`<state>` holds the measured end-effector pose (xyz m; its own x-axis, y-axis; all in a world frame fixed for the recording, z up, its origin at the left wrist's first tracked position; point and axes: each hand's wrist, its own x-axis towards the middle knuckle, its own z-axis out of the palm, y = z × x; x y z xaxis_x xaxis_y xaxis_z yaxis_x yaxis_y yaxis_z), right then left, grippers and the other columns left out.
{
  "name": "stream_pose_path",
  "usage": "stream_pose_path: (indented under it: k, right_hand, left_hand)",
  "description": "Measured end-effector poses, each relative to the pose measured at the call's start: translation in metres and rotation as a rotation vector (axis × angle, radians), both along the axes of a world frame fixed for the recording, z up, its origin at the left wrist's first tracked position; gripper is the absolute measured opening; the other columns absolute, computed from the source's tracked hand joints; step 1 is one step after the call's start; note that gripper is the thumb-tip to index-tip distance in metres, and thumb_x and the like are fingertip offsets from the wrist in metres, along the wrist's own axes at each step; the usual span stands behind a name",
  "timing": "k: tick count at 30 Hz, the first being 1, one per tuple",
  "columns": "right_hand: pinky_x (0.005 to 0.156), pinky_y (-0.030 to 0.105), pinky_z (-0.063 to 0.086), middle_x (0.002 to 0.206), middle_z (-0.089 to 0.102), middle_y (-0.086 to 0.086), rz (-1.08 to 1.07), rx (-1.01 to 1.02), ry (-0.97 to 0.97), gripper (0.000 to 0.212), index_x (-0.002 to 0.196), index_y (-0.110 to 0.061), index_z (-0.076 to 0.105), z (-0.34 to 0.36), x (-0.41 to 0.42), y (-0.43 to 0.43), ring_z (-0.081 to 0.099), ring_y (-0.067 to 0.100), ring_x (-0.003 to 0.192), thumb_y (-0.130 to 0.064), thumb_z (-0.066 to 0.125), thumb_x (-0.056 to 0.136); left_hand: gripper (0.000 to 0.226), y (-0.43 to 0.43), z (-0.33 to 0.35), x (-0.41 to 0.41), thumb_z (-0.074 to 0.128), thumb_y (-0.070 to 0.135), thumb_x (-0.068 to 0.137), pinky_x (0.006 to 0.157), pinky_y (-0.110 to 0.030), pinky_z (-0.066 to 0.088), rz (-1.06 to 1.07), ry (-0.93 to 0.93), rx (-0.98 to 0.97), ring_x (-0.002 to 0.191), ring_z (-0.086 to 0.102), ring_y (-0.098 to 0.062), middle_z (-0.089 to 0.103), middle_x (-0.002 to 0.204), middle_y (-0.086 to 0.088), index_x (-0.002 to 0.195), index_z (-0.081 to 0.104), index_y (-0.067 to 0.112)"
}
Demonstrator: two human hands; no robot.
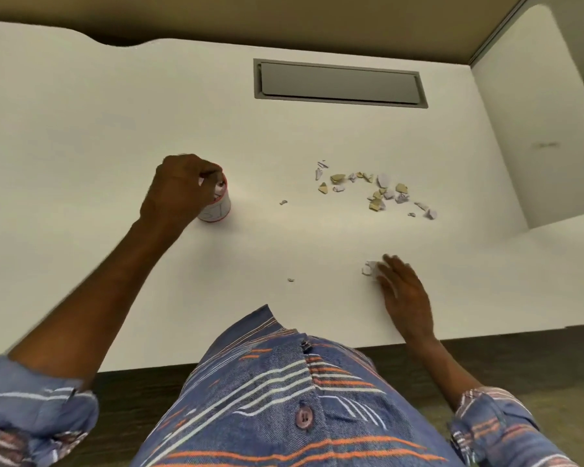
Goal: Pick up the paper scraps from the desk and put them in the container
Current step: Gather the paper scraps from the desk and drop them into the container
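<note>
A small white container (pixel 218 207) with a red rim stands left of the desk's middle. My left hand (pixel 179 188) hovers over its mouth, fingers pinched on white paper scraps right at the opening. Several tan and white paper scraps (pixel 376 192) lie scattered to the right of the container. My right hand (pixel 403 293) rests flat near the front edge, its blurred fingertips touching a crumpled white scrap (pixel 370 267). Two tiny scraps lie apart, one at mid-desk (pixel 283 202) and one nearer the front (pixel 291 280).
The white desk (pixel 115 123) has a grey cable hatch (pixel 339 83) set into it at the back. A white side panel (pixel 533 129) rises at the right. The desk's front edge runs just past my right wrist, with dark floor below.
</note>
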<state>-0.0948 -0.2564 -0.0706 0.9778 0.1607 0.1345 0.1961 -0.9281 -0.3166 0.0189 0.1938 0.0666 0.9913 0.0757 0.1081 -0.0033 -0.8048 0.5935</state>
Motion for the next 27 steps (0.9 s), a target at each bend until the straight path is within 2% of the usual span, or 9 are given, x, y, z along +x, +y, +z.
stream_pose_path:
  k: [2,4,8,10,13,16,20,24,27]
  right_hand:
    - [0.125,0.039,0.022,0.164,0.029,0.002,-0.198,0.092,0.151,0.058,0.153,-0.014,0.038,0.0,-0.015,-0.005,0.02,0.017,0.154,-0.037,0.054,0.103]
    - [0.126,0.039,0.008,0.169,0.008,0.001,-0.256,0.116,0.249,0.078,0.16,-0.015,0.015,-0.004,-0.026,0.0,0.002,0.016,0.156,-0.055,0.046,0.1]
    - [0.127,0.038,-0.001,0.17,-0.002,0.001,-0.169,0.086,0.268,0.08,0.161,-0.014,0.003,-0.014,-0.024,0.027,-0.007,0.015,0.156,-0.056,0.037,0.101]
    - [0.127,0.036,0.002,0.17,0.003,0.001,-0.065,0.093,0.251,0.072,0.161,-0.014,0.008,-0.014,-0.012,0.045,-0.003,0.015,0.156,-0.046,0.039,0.105]
    - [0.125,0.039,0.02,0.166,0.024,0.004,0.187,0.086,0.187,0.051,0.156,-0.013,0.033,-0.017,-0.001,0.057,0.014,0.017,0.155,-0.021,0.046,0.107]
    - [0.114,0.037,0.042,0.155,0.045,0.002,0.335,0.066,0.098,0.046,0.143,-0.014,0.054,-0.019,0.002,0.042,0.038,0.018,0.146,-0.002,0.057,0.099]
    - [0.101,0.033,0.053,0.141,0.06,0.006,0.467,0.005,0.005,0.045,0.133,-0.011,0.064,-0.017,-0.008,0.002,0.057,0.023,0.131,0.002,0.068,0.09]
    - [0.1,0.031,0.05,0.133,0.065,0.009,0.491,-0.05,-0.005,0.043,0.128,-0.007,0.067,-0.011,-0.012,-0.048,0.055,0.023,0.125,-0.003,0.047,0.091]
    - [0.096,0.037,0.055,0.126,0.068,0.011,0.423,-0.046,0.003,0.039,0.122,-0.006,0.069,-0.007,-0.004,-0.075,0.062,0.026,0.117,-0.004,0.046,0.091]
  left_hand:
    - [0.018,-0.017,0.002,-0.009,0.065,0.027,0.089,0.085,-0.032,0.054,0.029,-0.046,-0.156,0.091,0.068,-0.016,0.075,0.096,0.0,0.1,0.078,0.02]
    - [0.017,-0.04,-0.004,-0.02,0.07,0.026,0.088,0.084,-0.028,0.055,-0.007,-0.025,-0.243,0.086,0.068,-0.013,0.074,0.093,0.001,0.1,0.078,0.017]
    - [0.021,-0.082,-0.047,-0.05,0.075,0.027,0.084,0.072,-0.019,0.051,-0.18,0.223,-0.233,0.075,0.066,-0.006,0.073,0.093,0.004,0.104,0.077,0.02]
    - [0.026,-0.095,-0.075,-0.065,0.076,0.032,0.082,0.073,-0.02,0.047,-0.236,0.353,-0.179,0.079,0.064,-0.005,0.07,0.096,0.005,0.106,0.075,0.024]
    - [0.028,-0.109,-0.107,-0.087,0.074,0.028,0.083,0.081,-0.025,0.05,-0.267,0.449,-0.157,0.087,0.059,-0.006,0.063,0.099,0.006,0.11,0.073,0.022]
    - [0.022,-0.117,-0.121,-0.102,0.071,0.025,0.088,0.078,-0.011,0.042,-0.251,0.421,-0.188,0.088,0.056,-0.003,0.059,0.096,0.008,0.109,0.074,0.019]
    - [0.016,-0.122,-0.129,-0.109,0.069,0.021,0.089,0.082,-0.018,0.045,-0.251,0.303,-0.178,0.09,0.06,-0.008,0.062,0.093,0.007,0.103,0.076,0.017]
    - [0.01,-0.129,-0.136,-0.098,0.07,0.017,0.088,0.081,-0.023,0.043,-0.248,0.154,-0.105,0.092,0.056,-0.015,0.064,0.091,0.003,0.096,0.077,0.017]
    - [0.005,-0.136,-0.139,-0.075,0.073,0.015,0.084,0.089,-0.028,0.045,-0.201,0.046,-0.053,0.102,0.054,-0.019,0.063,0.103,-0.001,0.089,0.075,0.016]
